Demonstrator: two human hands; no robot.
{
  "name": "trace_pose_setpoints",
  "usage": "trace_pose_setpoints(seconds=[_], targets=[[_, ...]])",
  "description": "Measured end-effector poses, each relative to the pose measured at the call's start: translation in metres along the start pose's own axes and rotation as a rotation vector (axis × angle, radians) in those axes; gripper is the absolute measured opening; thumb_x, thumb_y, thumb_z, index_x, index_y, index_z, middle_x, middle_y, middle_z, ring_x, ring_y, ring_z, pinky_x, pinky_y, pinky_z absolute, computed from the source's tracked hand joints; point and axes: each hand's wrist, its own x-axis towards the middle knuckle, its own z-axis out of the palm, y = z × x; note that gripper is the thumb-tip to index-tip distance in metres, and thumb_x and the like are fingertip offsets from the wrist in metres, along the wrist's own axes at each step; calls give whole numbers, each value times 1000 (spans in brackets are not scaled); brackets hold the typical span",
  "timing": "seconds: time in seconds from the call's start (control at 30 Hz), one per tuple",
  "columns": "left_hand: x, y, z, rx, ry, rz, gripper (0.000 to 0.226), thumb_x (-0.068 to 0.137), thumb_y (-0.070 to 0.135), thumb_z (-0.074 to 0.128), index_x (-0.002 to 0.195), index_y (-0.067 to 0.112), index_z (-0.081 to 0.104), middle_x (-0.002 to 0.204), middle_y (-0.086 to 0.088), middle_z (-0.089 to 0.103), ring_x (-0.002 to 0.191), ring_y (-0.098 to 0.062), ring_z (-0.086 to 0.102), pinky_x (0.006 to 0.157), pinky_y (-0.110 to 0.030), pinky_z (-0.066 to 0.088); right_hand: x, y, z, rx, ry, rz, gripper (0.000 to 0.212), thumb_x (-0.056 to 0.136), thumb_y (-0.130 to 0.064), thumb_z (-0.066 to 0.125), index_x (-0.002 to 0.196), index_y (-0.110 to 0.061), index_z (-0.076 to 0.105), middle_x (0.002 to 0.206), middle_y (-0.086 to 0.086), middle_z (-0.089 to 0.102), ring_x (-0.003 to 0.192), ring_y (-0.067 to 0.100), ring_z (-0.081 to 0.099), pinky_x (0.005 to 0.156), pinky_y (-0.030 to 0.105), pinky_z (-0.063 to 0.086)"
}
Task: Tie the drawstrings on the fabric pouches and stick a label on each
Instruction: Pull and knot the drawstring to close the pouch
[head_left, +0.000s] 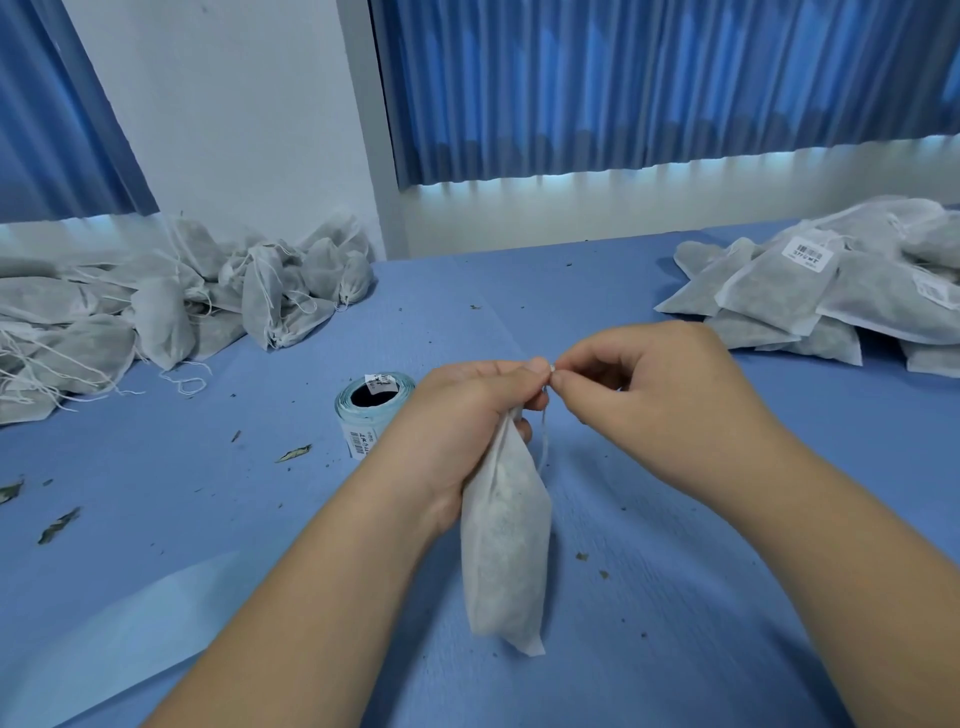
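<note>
A white fabric pouch filled with dried herb hangs above the blue table, its gathered neck gripped in my left hand. My right hand pinches the thin white drawstring right at the pouch's neck, fingertips touching those of my left hand. A loop of the string hangs below between both hands. A roll of labels with blue backing and barcode stickers lies just left of my left hand.
A pile of unlabelled pouches with loose strings fills the left of the table. A stack of flat pouches with barcode labels sits at the far right. Dried leaf bits are scattered on the blue tablecloth.
</note>
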Motion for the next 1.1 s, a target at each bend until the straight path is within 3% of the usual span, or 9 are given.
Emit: trace_pose_setpoints(seconds=[0.17, 0.33, 0.57, 0.73, 0.87, 0.97, 1.1], targets=[[0, 1, -1, 1, -10, 32, 17, 90, 16, 67, 74, 11, 69, 63, 3, 59, 44, -9, 43, 49, -23, 38, 1, 1, -1, 43, 10, 76, 21, 81, -15, 66, 61, -21, 65, 58, -10, 62, 48, 4, 48, 46, 13, 37], [3, 2, -6, 10, 29, 33, 29, 90, 18, 67, 61, 17, 71, 58, 3, 56, 45, -10, 41, 53, -24, 36, 7, -1, -13, 447, 42, 255, 12, 66, -20, 61, 55, -16, 61, 49, -1, 55, 47, 13, 49, 46, 26, 38], [1, -1, -3, 88, -16, 23, 28, 89, 20, 67, 61, 18, 72, 61, 6, 60, 46, -8, 44, 53, -24, 37, 5, -4, -10, 941, -24, 274, 15, 71, -11, 66, 58, -17, 66, 63, 5, 52, 50, 13, 41, 43, 22, 33], [-1, -1, 0, 97, -4, 41, 24, 90, 21, 67, 67, 16, 67, 52, 10, 55, 44, -8, 42, 51, -23, 37, 7, -4, -7, 1293, -46, 425, 10, 67, -12, 67, 57, -13, 64, 58, -2, 42, 46, 9, 30, 40, 19, 26], [0, 2, 0, 203, 179, 152, 22, 90, 23, 68, 68, 20, 68, 55, 12, 60, 48, -8, 46, 59, -27, 40, 7, -2, -11, 1302, -134, 495, 19, 66, -9, 63, 48, -15, 58, 57, -2, 33, 48, 10, 22, 42, 20, 20], [1, 3, -2, 349, 294, 294, 21, 92, 25, 66, 71, 22, 65, 48, 19, 55, 46, 1, 47, 57, -24, 37, 7, 0, -17, 1193, -360, 539, 13, 60, -12, 57, 59, -14, 45, 58, -2, 31, 48, 10, 21, 40, 20, 21], [-1, 3, -2, 366, 260, 348, 21, 92, 20, 63, 72, 20, 64, 51, 18, 55, 48, -4, 44, 59, -27, 36, 7, 5, -22, 1088, -403, 495, 9, 63, -9, 54, 62, -14, 46, 59, -2, 38, 48, 11, 28, 41, 21, 27]])
